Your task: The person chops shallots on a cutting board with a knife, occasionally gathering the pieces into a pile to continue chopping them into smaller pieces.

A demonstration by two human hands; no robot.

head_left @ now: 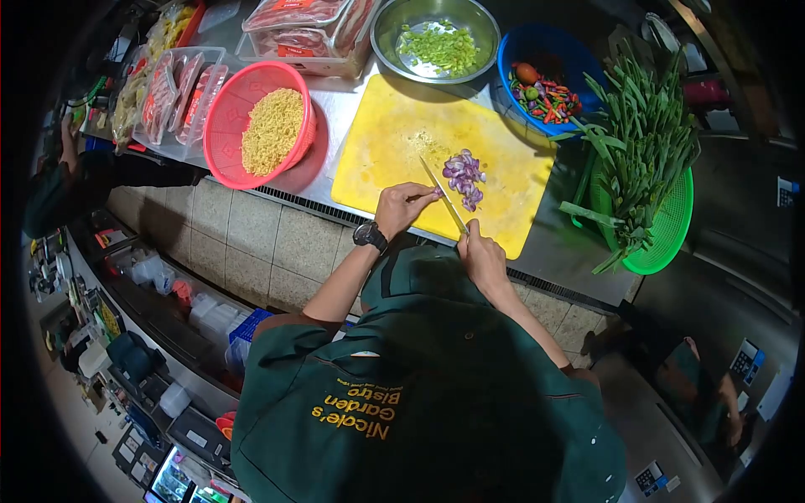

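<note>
My right hand (484, 256) is wrapped round the handle of a kitchen knife (442, 192), whose blade points up and to the left over the yellow cutting board (373, 155). Beside the blade, my left hand (404, 206), with a black watch on its wrist, pinches a small purple piece of shallot (437, 192) close to the board. Sliced shallots (464, 176) lie in a heap just right of the knife. Pale, finely chopped bits (417, 142) are scattered near the blade's tip.
Behind the board stands a metal bowl (379, 38) of chopped greens. A blue basin (513, 52) with chillies and a green basket (675, 230) with long green leaves are right. Left are a pink colander (220, 126) of noodles and meat packs (172, 96). Another person (59, 189) stands far left.
</note>
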